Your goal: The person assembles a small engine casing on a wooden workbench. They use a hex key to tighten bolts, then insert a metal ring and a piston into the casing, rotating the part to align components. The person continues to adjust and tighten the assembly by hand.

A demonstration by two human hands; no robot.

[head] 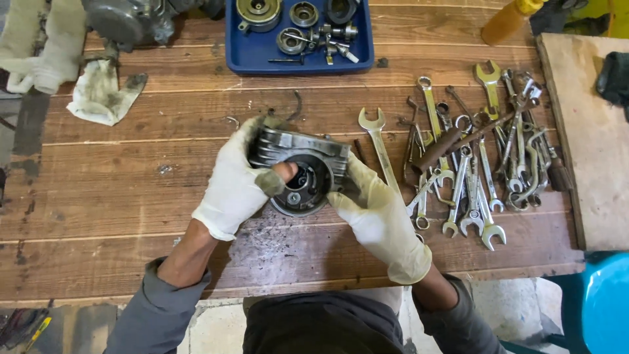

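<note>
— Worn wooden bench (131,196), spanners (472,170) piled at the right. Where's the part?

— Mid-bench: finned engine cylinder (303,172) clasped by both gloved hands, left hand (232,187) thumb in its bore, right hand (373,213) wrapped underneath. Better keep it supported evenly.

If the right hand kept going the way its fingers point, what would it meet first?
The right hand already grips the engine cylinder, fingers pointing up-left along its side. Past the cylinder, probably bare table, then the blue tray; depth is unclear.
</note>
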